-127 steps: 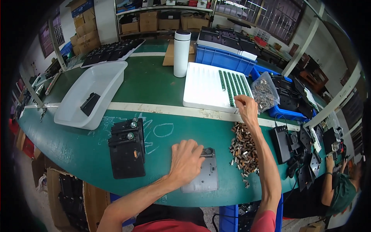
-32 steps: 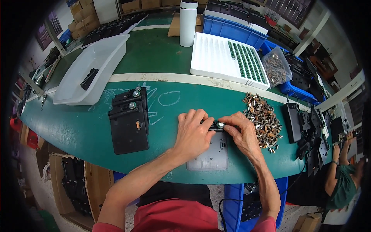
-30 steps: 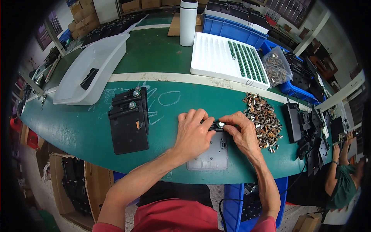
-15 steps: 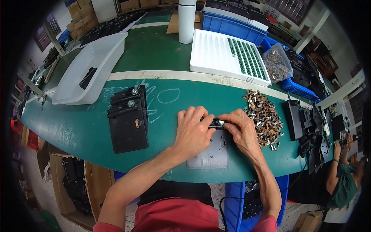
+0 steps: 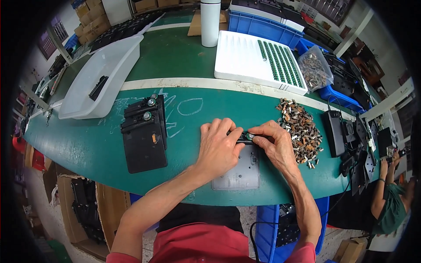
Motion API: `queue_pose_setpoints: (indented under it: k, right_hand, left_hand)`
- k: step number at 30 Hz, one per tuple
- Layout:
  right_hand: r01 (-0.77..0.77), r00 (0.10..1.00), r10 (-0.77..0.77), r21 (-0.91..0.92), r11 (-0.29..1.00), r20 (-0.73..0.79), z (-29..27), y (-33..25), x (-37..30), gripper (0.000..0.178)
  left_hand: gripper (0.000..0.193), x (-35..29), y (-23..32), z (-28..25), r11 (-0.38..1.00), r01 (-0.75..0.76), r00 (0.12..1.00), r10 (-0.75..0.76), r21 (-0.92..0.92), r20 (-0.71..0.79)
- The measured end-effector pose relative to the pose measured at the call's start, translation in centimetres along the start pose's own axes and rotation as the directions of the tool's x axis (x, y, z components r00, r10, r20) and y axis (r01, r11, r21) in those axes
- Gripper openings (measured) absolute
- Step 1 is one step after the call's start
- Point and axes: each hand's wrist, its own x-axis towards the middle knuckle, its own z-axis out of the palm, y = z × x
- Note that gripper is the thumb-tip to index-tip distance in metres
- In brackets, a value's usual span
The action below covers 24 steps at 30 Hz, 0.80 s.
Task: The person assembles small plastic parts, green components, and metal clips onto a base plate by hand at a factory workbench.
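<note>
In front of me a flat dark-grey plate [image 5: 237,174] lies on the green table, with a black bar across its far end. My left hand [image 5: 219,147] is closed over the left part of that bar, fingers bent and thumb pressed in. A small round silver part with a green rim [image 5: 249,136] sits at the bar's right side. My right hand [image 5: 277,147] pinches this round part between thumb and forefinger. To the left rest stacked black plates [image 5: 147,151] with similar bars and round parts, plus a small copper-coloured piece.
Right of my hands is a heap of small metal clips [image 5: 300,131]. Farther back stand a white foam tray [image 5: 241,57] with rows of green parts, a bag of clips [image 5: 313,72] and a white cylinder [image 5: 210,26]. A translucent bin [image 5: 74,105] stands left; a co-worker [image 5: 390,201] works far right.
The round part's green rim now shows more between my right fingertips, as though it has tilted or turned. Both hands stay at the bar; the whole view has shifted slightly.
</note>
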Motion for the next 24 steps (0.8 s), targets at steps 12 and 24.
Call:
queue_pose_setpoints:
  k: [12,24]
  right_hand:
    - [0.042,0.995,-0.054,-0.136,0.990,-0.085,1.0,-0.6,-1.0,0.019]
    - [0.085,0.969,-0.159,-0.346,0.934,-0.191,-2.9,0.5,0.7,0.022]
  left_hand:
    - [0.034,0.1,0.0,0.1,1.000,-0.012,1.000,0.012,-0.006,-0.014]
    - [0.035,-0.1,0.0,0.0,1.000,0.003,1.000,-0.004,-0.010,-0.007]
